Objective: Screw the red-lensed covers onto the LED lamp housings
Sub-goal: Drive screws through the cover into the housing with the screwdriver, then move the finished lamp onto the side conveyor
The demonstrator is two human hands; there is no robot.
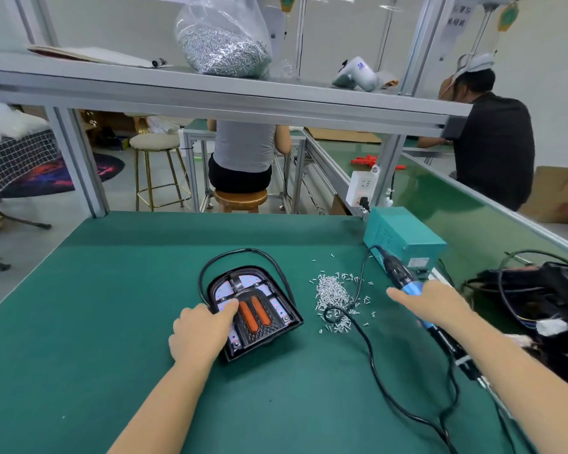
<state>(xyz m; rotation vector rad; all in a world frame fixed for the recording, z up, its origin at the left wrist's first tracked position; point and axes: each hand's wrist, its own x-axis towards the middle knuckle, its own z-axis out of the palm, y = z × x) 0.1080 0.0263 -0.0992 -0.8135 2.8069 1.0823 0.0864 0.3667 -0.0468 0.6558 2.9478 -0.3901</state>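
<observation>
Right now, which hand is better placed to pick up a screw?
Probably the right hand: it hovers beside the loose screws, though it holds the screwdriver. The left hand steadies the lamp.

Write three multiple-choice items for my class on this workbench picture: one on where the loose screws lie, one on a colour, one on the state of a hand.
1. Where is the pile of loose screws?
A. between the lamp and the teal box
B. left of the lamp
C. inside the lamp

2. What colour are the two long lenses in the lamp's middle?
A. blue
B. red-orange
C. green

3. What is the right hand doing?
A. lying flat on the mat
B. holding a screw
C. holding the blue electric screwdriver

Answers: 1 A, the screws lie on the mat right of the lamp, before the box. 2 B, both bars show red-orange. 3 C, the fingers wrap the driver's blue body.
</observation>
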